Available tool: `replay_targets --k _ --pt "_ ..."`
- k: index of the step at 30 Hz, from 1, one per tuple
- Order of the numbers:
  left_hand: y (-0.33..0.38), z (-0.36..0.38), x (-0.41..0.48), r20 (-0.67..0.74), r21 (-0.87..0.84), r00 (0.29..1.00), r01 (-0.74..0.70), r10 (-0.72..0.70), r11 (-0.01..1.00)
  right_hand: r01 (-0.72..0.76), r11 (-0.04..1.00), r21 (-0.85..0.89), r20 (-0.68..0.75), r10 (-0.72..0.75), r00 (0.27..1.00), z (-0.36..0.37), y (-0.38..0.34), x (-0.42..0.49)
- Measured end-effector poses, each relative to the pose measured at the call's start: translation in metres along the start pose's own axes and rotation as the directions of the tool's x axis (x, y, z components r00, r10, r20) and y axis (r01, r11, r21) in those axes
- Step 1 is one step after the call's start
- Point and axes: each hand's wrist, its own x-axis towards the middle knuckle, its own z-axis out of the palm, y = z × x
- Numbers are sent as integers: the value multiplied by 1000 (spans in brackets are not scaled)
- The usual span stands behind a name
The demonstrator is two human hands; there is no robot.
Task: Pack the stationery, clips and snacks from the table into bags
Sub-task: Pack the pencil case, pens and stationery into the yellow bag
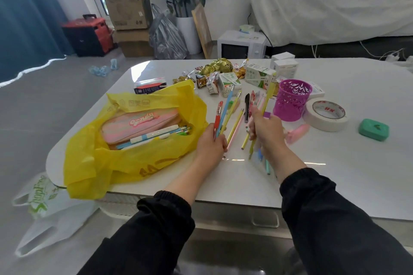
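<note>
Black sleeves (335, 219) cover both my forearms above the white worktop (346, 174). My left fingers (220, 140) are clenched round a red pen (218, 116), a blue pencil (226, 105) and a yellow pencil (233, 107), their tips fanned away from me. My right fingers (253, 128) grasp a thicker bundle of pens (257, 100), one long yellow stick (268, 96) rising past them. Between the two lie loose pencils (235, 124) and a black pen (246, 107). Just left of my left fingers sits the open yellow bag (125, 163), holding a striped pencil case (138, 125) and more pens. Beyond my right fingers stands a purple holder (291, 100), a tape roll (327, 116) to its right; snacks (214, 69) lie farther off
</note>
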Motion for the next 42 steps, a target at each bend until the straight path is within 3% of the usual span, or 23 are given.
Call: replay_targets --k 5,11,13,16,20,23,28,33,37,39,42 --pt "4 -14 -10 -12 -36 999 -36 35 999 96 995 -37 -19 -97 995 7 13 -6" --pt "39 -77 1 -159 291 937 -257 311 922 234 969 -76 60 -230 971 13 15 -7" --pt "31 -119 7 -104 530 910 -291 402 796 244 967 -72 70 -239 968 18 11 -7" --pt "4 -178 13 29 862 913 -229 407 451 249 967 -47 100 -244 965 30 -1 -8" --pt "-23 -214 27 207 922 908 -306 365 237 212 977 -5 154 -209 966 54 -14 -3" --pt "-26 -218 39 272 935 919 -323 285 148 215 977 -10 171 -210 963 70 -22 0" --pt "-27 -214 51 274 941 938 -307 210 145 294 954 -53 223 -276 935 94 -41 0" --pt "-29 -220 52 196 912 969 -237 151 336 324 942 -86 483 -245 841 123 -74 -19" --pt "-33 -224 40 206 884 964 -258 170 389 426 895 -132 627 -257 736 158 -76 -39" --pt "-35 -226 35 201 880 965 -253 166 401 429 891 -148 654 -238 718 180 -69 -46" --pt "-34 -233 30 164 877 973 -219 163 428 537 771 -342 682 -189 706 207 -52 -42"
